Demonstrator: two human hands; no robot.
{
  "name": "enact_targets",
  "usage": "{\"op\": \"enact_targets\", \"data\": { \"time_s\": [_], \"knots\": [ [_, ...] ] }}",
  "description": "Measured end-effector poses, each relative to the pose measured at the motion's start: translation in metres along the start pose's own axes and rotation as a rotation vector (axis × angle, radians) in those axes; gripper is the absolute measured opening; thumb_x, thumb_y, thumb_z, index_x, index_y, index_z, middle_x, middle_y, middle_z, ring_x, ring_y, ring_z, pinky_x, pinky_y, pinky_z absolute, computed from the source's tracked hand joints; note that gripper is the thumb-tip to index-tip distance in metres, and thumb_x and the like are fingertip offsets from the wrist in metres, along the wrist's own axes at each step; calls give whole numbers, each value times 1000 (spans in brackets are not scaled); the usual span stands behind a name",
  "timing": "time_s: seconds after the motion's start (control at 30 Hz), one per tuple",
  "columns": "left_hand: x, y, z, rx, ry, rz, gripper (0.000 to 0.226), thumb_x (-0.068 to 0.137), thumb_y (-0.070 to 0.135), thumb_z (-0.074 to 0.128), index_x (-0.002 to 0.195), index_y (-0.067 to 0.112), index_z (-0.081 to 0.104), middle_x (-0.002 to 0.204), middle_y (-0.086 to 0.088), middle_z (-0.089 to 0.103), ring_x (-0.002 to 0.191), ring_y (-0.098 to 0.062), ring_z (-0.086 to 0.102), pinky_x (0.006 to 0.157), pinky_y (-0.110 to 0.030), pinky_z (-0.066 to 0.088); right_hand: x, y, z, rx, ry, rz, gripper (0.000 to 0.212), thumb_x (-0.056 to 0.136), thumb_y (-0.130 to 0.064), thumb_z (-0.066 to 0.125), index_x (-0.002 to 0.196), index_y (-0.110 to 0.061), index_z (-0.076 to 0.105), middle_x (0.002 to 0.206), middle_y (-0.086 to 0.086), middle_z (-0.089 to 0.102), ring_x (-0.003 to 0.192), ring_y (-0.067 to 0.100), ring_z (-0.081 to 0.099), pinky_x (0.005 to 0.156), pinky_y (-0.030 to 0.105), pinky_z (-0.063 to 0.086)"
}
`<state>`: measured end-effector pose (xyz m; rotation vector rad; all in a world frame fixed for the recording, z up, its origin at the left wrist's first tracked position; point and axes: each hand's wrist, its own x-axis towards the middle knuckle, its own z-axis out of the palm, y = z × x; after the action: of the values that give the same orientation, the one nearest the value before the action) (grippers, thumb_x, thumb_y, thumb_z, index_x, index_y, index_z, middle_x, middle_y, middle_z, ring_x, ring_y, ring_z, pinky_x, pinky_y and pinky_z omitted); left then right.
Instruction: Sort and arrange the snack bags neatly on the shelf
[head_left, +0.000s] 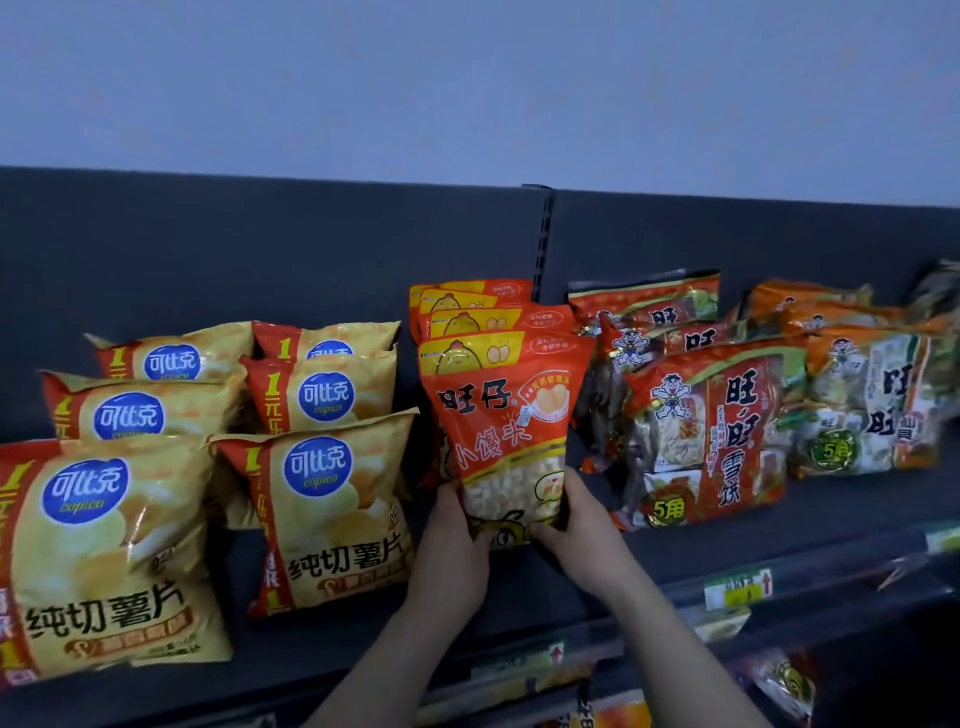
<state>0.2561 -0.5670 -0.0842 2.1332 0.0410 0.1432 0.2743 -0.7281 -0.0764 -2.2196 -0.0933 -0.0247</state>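
1. Head view: yellow chip bags (322, 519) crowd left of the orange bag (498, 415); red cracker bags (711, 436) crowd right.
2. It stands tall on the shelf (545, 587), front out; left hand (449, 545) and right hand (582, 535) grip its bottom corners.

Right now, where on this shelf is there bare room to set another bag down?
Bare shelf runs along the front, below the orange bag held by left hand and right hand, and rightward before the red cracker bags. A narrow dark gap splits the two columns of chip bags. Behind, every row is packed.
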Motion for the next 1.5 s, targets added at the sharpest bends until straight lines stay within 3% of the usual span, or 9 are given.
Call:
{"op": "enact_targets", "data": {
  "time_s": [0.17,0.27,0.43,0.57,0.67,0.97,1.1,1.33,1.5],
  "knots": [
    [-7,1,-2,57,-13,55,61,91,13,63,143,20,32,137,-1,49,125,-14,47,91,-14,31,-12,3,1,-75,32,-5,59,87,-17,69,138,-27,41,124,-12,54,116,5,49,88,20,41],
    [-14,6,-8,146,12,98,65,93,20,62,147,20,26,135,-1,49,121,-14,50,89,-15,36,-25,0,-1,-188,68,28,55,87,-31,68,136,-26,45,123,-4,57,116,16,53,88,32,49],
    [-36,24,-38,341,76,248,41,97,36,52,134,25,42,122,5,54,108,-11,54,86,-22,46,-49,-33,-14,-427,68,-28,40,94,-39,58,129,-20,54,122,0,56,112,17,54,82,28,48],
    [-56,29,-69,452,178,311,42,98,44,47,137,28,47,125,10,57,111,-8,54,88,-20,44,-62,-73,-6,-455,39,-183,39,95,-43,53,129,-22,53,119,-6,57,110,13,54,85,26,48],
    [-69,23,-101,520,289,295,42,94,44,54,133,26,55,121,9,63,110,-11,58,87,-24,46,-66,-103,11,-481,7,-316,39,96,-43,51,131,-25,52,123,-8,56,113,11,50,90,23,44],
    [-118,-38,-216,723,561,68,35,70,32,84,99,17,73,82,3,72,71,-21,69,55,-30,54,-77,-191,95,-453,-173,-598,47,97,-51,45,139,-31,43,137,-14,47,126,6,42,100,21,37],
    [-140,-71,-266,728,597,-29,29,78,39,71,102,22,70,88,4,72,77,-24,68,59,-33,54,-89,-229,140,-412,-251,-679,49,97,-48,46,142,-31,41,138,-16,46,126,4,42,101,20,36],
    [-155,-136,-351,744,607,-156,27,78,37,74,100,20,71,86,-2,72,76,-31,67,60,-36,54,-99,-292,237,-412,-305,-702,38,97,-40,50,133,-28,50,130,-11,52,123,11,47,99,23,35],
    [-137,-180,-408,713,524,-187,34,92,46,53,119,26,61,113,4,66,104,-23,59,81,-33,46,-82,-325,310,-519,-307,-594,33,99,-31,48,130,-23,52,133,-5,52,122,16,47,98,29,42]
  ]
}}
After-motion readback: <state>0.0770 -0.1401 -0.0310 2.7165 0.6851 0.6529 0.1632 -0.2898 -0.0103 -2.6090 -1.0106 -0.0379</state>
